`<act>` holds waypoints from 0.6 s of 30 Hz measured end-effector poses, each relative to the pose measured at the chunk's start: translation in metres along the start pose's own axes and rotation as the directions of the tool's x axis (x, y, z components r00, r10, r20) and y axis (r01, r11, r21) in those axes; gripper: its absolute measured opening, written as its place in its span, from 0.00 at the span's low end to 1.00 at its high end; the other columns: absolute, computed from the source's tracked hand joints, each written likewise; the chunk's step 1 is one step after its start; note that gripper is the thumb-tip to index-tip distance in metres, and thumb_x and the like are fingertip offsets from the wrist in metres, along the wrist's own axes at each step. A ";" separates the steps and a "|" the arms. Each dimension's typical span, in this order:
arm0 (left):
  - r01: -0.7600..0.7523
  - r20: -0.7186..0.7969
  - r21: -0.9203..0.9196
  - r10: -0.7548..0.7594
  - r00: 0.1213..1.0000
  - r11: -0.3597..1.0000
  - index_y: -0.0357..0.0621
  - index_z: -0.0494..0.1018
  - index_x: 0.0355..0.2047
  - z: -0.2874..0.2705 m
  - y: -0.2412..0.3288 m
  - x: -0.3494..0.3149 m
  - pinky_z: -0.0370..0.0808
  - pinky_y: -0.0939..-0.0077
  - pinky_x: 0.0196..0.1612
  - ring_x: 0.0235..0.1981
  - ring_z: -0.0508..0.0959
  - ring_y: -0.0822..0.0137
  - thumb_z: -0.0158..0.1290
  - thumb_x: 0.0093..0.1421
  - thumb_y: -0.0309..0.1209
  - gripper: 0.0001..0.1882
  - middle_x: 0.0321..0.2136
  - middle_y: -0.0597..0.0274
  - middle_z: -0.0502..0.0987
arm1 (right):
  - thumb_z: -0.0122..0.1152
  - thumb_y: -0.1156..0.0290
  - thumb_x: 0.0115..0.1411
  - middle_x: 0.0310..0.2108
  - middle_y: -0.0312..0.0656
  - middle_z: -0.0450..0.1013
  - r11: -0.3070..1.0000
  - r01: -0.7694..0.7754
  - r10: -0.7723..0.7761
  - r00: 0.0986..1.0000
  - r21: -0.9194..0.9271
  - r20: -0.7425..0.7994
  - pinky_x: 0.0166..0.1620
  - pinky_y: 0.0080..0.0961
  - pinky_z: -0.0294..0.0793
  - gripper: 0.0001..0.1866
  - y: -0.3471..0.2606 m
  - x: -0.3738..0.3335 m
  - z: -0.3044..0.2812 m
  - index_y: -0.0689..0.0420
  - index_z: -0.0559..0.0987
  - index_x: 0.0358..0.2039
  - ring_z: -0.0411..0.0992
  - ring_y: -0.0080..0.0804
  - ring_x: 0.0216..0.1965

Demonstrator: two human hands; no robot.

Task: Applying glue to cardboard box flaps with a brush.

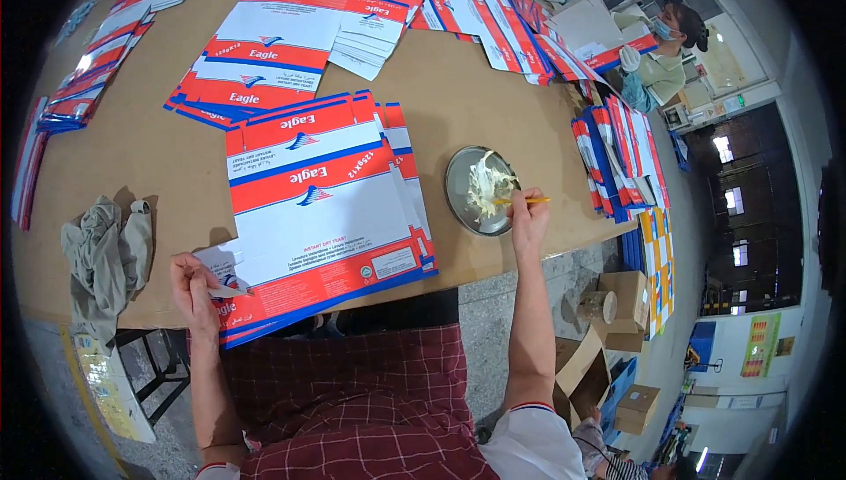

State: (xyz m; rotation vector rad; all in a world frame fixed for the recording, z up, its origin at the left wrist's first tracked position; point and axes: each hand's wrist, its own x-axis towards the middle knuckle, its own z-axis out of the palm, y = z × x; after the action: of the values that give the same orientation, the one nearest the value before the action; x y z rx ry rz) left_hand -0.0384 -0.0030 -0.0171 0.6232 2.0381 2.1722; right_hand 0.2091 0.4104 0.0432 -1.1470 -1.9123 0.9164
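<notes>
In front of me lies a stack of flat printed cartons [317, 216], red, white and blue, slightly turned on the table. My left hand [192, 291] is at its near left corner, fingers pinched at the small side flap of the top carton. My right hand [529, 223] grips a thin yellow stick [538, 200]. The stick's far end reaches into a round grey dish [456, 188] with creamy white paste [486, 182] smeared and heaped in it; what that tip looks like is hidden by the paste.
More flat cartons [273, 48] lie at the back, with others along the left edge [101, 66] and right edge [617, 158] of the brown table [441, 92]. A grey cloth [107, 255] lies at left. Across the table, a masked person [652, 66] handles cartons. Cardboard boxes [626, 299] stand on the floor.
</notes>
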 end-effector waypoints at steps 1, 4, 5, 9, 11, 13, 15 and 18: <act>-0.002 0.010 -0.012 0.002 1.000 1.000 0.42 0.61 0.33 -0.002 0.000 0.000 0.60 0.86 0.23 0.19 0.63 0.79 0.39 0.58 0.26 0.04 0.18 0.69 0.62 | 0.51 0.68 0.56 0.12 0.33 0.63 1.000 -0.001 0.001 1.000 -0.004 0.000 0.16 0.13 0.59 0.10 -0.003 -0.002 -0.003 0.56 0.66 0.21 0.60 0.16 0.13; -0.007 0.027 -0.019 0.007 1.000 1.000 0.42 0.61 0.33 -0.004 0.001 0.001 0.60 0.86 0.23 0.19 0.63 0.79 0.39 0.57 0.26 0.04 0.18 0.68 0.62 | 0.50 0.65 0.58 0.11 0.33 0.63 0.961 -0.001 0.027 0.996 0.276 -0.091 0.16 0.15 0.61 0.10 -0.019 -0.009 -0.009 0.54 0.67 0.23 0.60 0.18 0.11; -0.008 0.028 -0.010 0.008 1.000 1.000 0.42 0.61 0.33 -0.005 0.002 0.001 0.60 0.85 0.23 0.19 0.63 0.79 0.39 0.57 0.26 0.04 0.18 0.68 0.62 | 0.50 0.62 0.59 0.11 0.32 0.63 0.799 -0.136 0.213 0.975 0.585 -0.065 0.15 0.15 0.61 0.11 -0.027 -0.011 -0.009 0.53 0.67 0.23 0.60 0.17 0.11; 0.012 -0.035 0.049 -0.011 0.999 0.999 0.42 0.61 0.31 -0.006 0.008 -0.003 0.61 0.85 0.23 0.18 0.63 0.78 0.38 0.56 0.25 0.03 0.18 0.68 0.62 | 0.46 0.55 0.61 0.13 0.27 0.60 0.222 -0.410 0.354 0.879 0.885 0.319 0.15 0.12 0.60 0.15 -0.048 -0.029 0.014 0.51 0.68 0.23 0.57 0.15 0.12; 0.025 -0.030 0.080 -0.023 0.999 0.996 0.42 0.61 0.29 -0.006 0.014 -0.004 0.62 0.84 0.23 0.19 0.63 0.78 0.37 0.54 0.24 0.03 0.18 0.67 0.62 | 0.44 0.54 0.61 0.13 0.27 0.58 0.158 -0.517 0.345 0.827 0.841 0.444 0.15 0.11 0.58 0.16 -0.065 -0.044 0.032 0.51 0.68 0.23 0.55 0.14 0.12; 0.007 0.011 0.052 -0.007 1.000 0.999 0.42 0.61 0.27 -0.003 0.009 -0.003 0.62 0.84 0.23 0.19 0.64 0.77 0.38 0.52 0.24 0.03 0.17 0.68 0.62 | 0.44 0.53 0.61 0.12 0.27 0.58 0.173 -0.599 0.326 0.784 0.782 0.528 0.14 0.11 0.56 0.17 -0.092 -0.065 0.053 0.50 0.68 0.22 0.54 0.13 0.12; 0.050 -0.014 0.104 -0.049 0.999 0.993 0.41 0.61 0.27 0.001 0.006 -0.003 0.62 0.83 0.21 0.18 0.64 0.77 0.38 0.52 0.24 0.03 0.16 0.68 0.63 | 0.42 0.55 0.62 0.12 0.28 0.59 0.169 -0.665 0.301 0.737 0.727 0.605 0.14 0.11 0.55 0.15 -0.117 -0.097 0.080 0.49 0.67 0.23 0.55 0.14 0.11; 0.038 -0.003 0.041 -0.038 0.999 0.998 0.41 0.61 0.26 0.012 0.015 -0.001 0.62 0.83 0.20 0.16 0.63 0.78 0.37 0.52 0.24 0.03 0.14 0.68 0.63 | 0.43 0.63 0.62 0.13 0.37 0.65 0.486 -0.659 0.149 0.710 0.574 0.688 0.18 0.17 0.63 0.12 -0.127 -0.139 0.125 0.54 0.64 0.25 0.63 0.23 0.13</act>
State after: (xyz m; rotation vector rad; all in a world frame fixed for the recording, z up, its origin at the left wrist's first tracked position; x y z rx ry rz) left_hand -0.0304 0.0065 -0.0024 0.5823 2.0834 2.1157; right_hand 0.1002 0.2127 0.0591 -0.8033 -1.2328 2.3470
